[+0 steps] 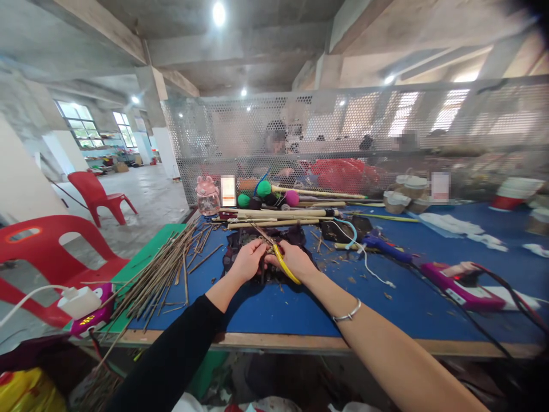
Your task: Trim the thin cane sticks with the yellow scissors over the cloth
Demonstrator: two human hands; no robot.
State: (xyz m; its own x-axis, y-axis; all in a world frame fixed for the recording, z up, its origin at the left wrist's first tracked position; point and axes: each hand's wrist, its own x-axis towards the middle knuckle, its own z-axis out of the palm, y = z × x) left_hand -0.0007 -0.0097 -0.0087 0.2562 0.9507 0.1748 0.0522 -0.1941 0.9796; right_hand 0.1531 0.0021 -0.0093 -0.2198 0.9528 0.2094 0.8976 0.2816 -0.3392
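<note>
My left hand (250, 260) is closed, its fingertips drawn together close to my right hand over a dark cloth (231, 257). What it pinches is too small and covered to name; brownish bits show between the hands. Around a pair of scissors (288, 270) with a yellow handle my right hand (299, 260) is closed. The blades point up and left, away from me. To the left lies a loose pile of thin dry sticks (165, 269), partly on a green mat (141, 252).
Behind the cloth lie pale wooden rods (283, 214) and yarn balls (264, 188). A pink bottle (208, 197) stands back left. On the right are a blue-handled tool (392, 249), its cables and a purple power strip (458, 286). A perforated metal screen (240, 126) closes the far edge.
</note>
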